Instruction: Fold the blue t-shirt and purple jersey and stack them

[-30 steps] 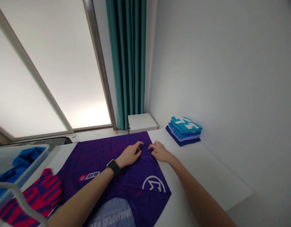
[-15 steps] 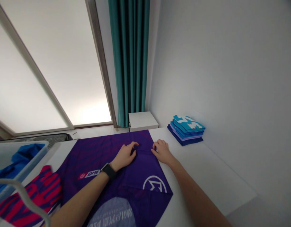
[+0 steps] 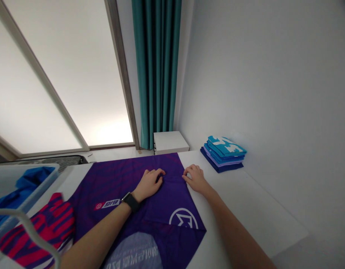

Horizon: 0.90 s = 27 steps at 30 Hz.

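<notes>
A purple jersey [image 3: 127, 183] lies spread on the white table [image 3: 245, 201], with a white round logo near its right edge. My left hand [image 3: 148, 182], a dark watch on its wrist, rests on the cloth with its fingers curled and pinching the fabric. My right hand [image 3: 195, 178] sits at the jersey's right edge, fingers bent and pinching the cloth there. A short fold line runs between the two hands.
A stack of folded blue and purple shirts [image 3: 223, 152] sits at the back right by the wall. A pink-and-blue striped garment [image 3: 40, 231] lies at the left. A clear bin [image 3: 23, 186] holds blue cloth. A teal curtain [image 3: 157, 71] and a white cabinet [image 3: 170, 142] stand behind.
My hands have drawn apart along the jersey: the left slid left, the right moved right toward the cloth's edge. The view shifted slightly.
</notes>
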{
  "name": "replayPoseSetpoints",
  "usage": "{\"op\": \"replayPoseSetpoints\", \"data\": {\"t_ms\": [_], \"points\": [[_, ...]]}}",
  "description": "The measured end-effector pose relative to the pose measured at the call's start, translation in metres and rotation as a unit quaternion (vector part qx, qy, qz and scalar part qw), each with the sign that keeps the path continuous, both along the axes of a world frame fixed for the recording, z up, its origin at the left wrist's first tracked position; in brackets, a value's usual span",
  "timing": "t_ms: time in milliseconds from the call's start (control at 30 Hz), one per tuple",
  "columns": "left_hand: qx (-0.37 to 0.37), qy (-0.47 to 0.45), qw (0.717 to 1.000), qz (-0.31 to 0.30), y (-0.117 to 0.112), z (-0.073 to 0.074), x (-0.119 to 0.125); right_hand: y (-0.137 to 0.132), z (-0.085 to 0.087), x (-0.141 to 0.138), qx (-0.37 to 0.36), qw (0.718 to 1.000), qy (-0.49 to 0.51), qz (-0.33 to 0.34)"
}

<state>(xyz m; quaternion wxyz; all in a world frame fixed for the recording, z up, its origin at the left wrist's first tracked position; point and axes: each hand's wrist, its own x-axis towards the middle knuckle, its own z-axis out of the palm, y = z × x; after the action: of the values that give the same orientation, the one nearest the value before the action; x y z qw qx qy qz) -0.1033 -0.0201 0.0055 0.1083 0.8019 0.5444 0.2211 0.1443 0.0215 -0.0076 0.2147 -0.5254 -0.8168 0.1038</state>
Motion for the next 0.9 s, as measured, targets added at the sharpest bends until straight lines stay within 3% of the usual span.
{"op": "replayPoseSetpoints", "data": {"t_ms": [233,467,700,900], "points": [[0.000,0.021,1.000,0.018,0.000,-0.001,0.001,-0.001,-0.006,-0.004,0.035,0.999,-0.027,-0.002],[-0.012,-0.003,0.998,0.064,0.003,-0.001,0.001,0.001,0.004,-0.001,0.121,0.988,0.078,-0.050],[0.039,0.032,0.997,0.066,0.001,0.004,0.000,-0.025,0.017,-0.021,0.094,0.990,0.031,0.103],[0.069,0.088,0.992,0.055,-0.001,0.008,-0.003,-0.055,0.010,-0.032,0.086,0.985,-0.081,0.127]]}}
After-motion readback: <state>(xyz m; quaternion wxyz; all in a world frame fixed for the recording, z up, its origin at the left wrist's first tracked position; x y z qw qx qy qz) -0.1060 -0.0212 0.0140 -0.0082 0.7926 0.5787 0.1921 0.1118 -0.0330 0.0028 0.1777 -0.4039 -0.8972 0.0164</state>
